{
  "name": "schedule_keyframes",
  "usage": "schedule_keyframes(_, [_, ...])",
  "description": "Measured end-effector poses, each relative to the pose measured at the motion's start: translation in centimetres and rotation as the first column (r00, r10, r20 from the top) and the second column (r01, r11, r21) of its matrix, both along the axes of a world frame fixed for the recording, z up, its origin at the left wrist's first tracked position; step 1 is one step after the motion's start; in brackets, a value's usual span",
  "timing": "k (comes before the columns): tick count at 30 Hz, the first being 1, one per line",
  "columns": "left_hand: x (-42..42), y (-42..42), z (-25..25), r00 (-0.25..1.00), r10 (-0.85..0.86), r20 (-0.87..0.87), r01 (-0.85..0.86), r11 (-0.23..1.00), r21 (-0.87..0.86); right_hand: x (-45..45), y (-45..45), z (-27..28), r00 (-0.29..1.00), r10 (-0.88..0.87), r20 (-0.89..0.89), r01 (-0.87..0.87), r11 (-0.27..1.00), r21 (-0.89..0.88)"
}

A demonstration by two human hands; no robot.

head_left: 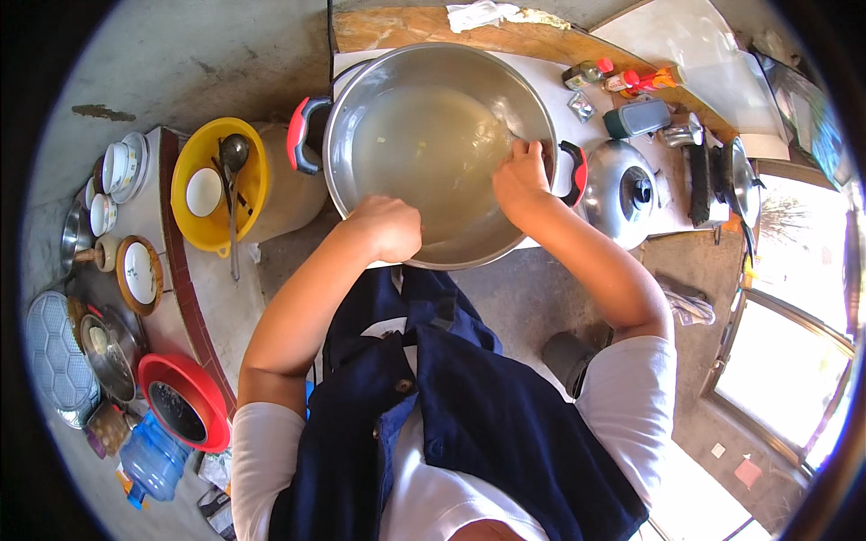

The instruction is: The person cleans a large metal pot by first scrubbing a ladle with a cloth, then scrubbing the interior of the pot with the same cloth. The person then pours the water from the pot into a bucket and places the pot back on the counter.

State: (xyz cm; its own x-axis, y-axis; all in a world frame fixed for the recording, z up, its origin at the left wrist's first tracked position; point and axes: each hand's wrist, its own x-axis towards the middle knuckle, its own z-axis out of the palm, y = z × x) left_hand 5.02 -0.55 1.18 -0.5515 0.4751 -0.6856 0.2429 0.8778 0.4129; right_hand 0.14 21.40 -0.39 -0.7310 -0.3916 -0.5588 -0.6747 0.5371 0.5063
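Note:
A large stainless steel pan [534, 108] with red and black side handles stands before me, cloudy liquid in it. My left hand [385, 228] is curled at the near left rim; what its fingers close on is hidden. Inside the pan's right side, my right hand [522, 182] has its fingers bent down at the edge of the liquid, near the inner wall. Something pale lies by its fingertips, too unclear to name. A domed metal lid [617, 196] with a black knob is just right of the pan.
Left of the pan, a yellow plastic basin [181, 182] holds a white bowl and a metal ladle. Bowls and a red basin [218, 406] line the left counter. Bottles with red caps [587, 73] and a lidded container [636, 118] stand behind the lid, with a window at right.

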Motion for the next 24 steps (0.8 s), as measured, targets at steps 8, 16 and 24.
schedule_keyframes(8, [1.3,-0.1,0.8,0.995,0.037,-0.092,-0.022,0.987,0.159,1.5,-2.1,1.6,0.922,-0.272,0.277,0.280,0.960,0.012])
schedule_keyframes(16, [2.7,0.4,1.2,0.994,-0.017,-0.106,0.044,0.965,0.259,1.1,-1.4,1.5,0.960,-0.166,0.224,0.154,0.986,0.071])
schedule_keyframes(24, [2.6,0.3,1.2,0.987,-0.044,-0.154,0.085,0.959,0.270,-3.4,-0.8,-1.5,0.981,0.145,-0.129,-0.130,0.984,0.118])
